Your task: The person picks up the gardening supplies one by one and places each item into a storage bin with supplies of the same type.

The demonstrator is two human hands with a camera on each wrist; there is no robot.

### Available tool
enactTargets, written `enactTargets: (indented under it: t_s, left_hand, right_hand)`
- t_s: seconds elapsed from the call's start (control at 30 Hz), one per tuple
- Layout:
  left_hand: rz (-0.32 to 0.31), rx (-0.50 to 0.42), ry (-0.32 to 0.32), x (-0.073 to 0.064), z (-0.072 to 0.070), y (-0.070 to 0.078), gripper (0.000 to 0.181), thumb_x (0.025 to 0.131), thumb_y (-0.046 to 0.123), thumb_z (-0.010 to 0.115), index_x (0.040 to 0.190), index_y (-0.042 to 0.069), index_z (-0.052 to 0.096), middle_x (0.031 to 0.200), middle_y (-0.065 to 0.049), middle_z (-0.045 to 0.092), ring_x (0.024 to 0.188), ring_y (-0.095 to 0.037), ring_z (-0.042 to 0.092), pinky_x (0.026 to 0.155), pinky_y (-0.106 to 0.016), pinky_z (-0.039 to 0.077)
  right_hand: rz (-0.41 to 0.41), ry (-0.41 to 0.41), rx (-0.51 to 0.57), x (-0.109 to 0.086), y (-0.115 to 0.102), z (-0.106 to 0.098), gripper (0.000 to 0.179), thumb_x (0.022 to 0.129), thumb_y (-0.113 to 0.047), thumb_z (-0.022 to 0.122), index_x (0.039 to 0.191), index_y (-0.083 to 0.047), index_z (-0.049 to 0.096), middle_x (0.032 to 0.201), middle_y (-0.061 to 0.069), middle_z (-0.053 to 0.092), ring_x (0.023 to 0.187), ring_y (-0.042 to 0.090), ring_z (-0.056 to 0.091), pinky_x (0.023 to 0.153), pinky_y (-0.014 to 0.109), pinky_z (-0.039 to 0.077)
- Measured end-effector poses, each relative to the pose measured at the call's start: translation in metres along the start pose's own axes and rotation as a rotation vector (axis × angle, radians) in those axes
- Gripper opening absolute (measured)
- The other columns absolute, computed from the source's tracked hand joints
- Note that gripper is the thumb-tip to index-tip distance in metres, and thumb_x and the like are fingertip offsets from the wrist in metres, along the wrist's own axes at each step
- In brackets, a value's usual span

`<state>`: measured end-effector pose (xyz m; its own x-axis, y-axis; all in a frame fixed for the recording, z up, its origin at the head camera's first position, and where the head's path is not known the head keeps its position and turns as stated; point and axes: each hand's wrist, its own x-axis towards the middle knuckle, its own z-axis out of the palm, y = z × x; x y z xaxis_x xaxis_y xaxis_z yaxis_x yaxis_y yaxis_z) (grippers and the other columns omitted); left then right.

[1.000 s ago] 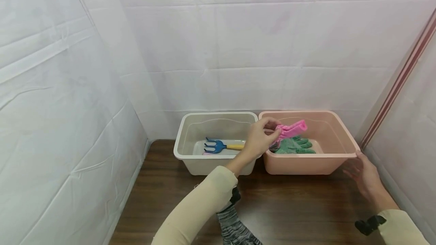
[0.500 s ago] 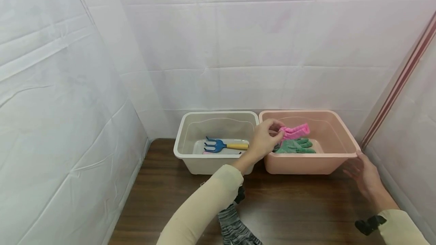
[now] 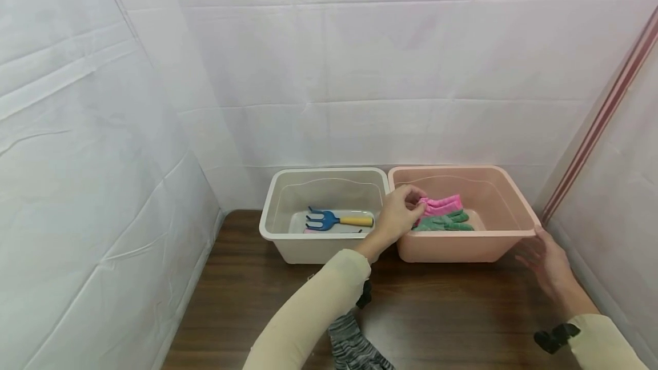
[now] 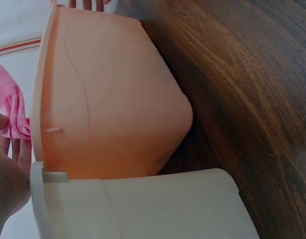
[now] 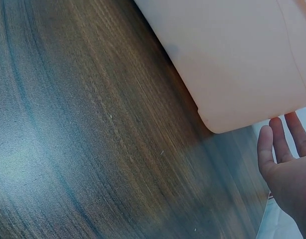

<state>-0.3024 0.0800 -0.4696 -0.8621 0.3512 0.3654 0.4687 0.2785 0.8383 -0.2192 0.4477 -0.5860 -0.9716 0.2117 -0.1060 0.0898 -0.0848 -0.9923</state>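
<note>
My left hand reaches over the near left rim of a peach-pink plastic bin. Its thumb and fingers pinch a pink glove, whose gathered fabric shows in the left wrist view. Under that glove, inside the bin, lies a green glove. At the bin's right end, my right hand holds the corner, a thumb at the rim and fingers against the outer wall. In the right wrist view, several fingers stand beside that wall.
A cream bin touches the pink one on the left; it holds a blue hand fork with a yellow handle. A grey-black knit glove lies on the dark wooden table, partly behind the left arm. White sheeting surrounds the table.
My left hand has shifted slightly, and the pink glove it pinches has sunk lower into the pink bin, onto the green glove. The right hand stays at the bin's corner.
</note>
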Motion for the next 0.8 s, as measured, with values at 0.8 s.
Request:
enactTargets:
  t_s: [0.8]
  left_hand:
    - [0.042,0.164,-0.041,-0.0063,0.0083,-0.0091,0.007,0.099,0.008,0.074,0.107,0.006,0.073,0.1,-0.001,0.068,0.091,-0.014,0.067,0.085,-0.03,0.062]
  right_hand:
    - [0.014,-0.035,-0.021,-0.0039,-0.0033,0.0,0.075,0.11,-0.062,0.04,0.171,-0.022,0.022,0.148,-0.012,0.055,0.118,0.004,0.054,0.087,0.025,0.053]
